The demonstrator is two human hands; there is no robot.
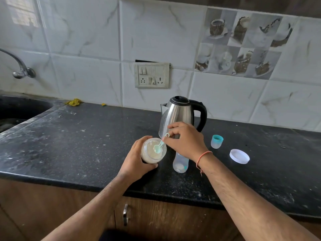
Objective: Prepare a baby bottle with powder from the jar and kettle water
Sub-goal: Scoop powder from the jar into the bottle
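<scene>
No legible writing is being seen on any item. The clear round jar (153,150) of pale powder is being gripped by the left hand (137,159) above the near counter (69,145) edge. A teal plastic scoop (159,146) is being pinched by the right hand (186,140), its bowl inside the jar mouth. The translucent bottle (180,164) is being partly hidden under the right wrist, just right of the jar. The steel kettle (178,113) is standing behind; the teal-topped cap (217,141) and white lid (239,156) are lying farther right.

open powder jar (153,150) tilted; uncapped bottle (180,163) upright before steel kettle (180,113).
</scene>
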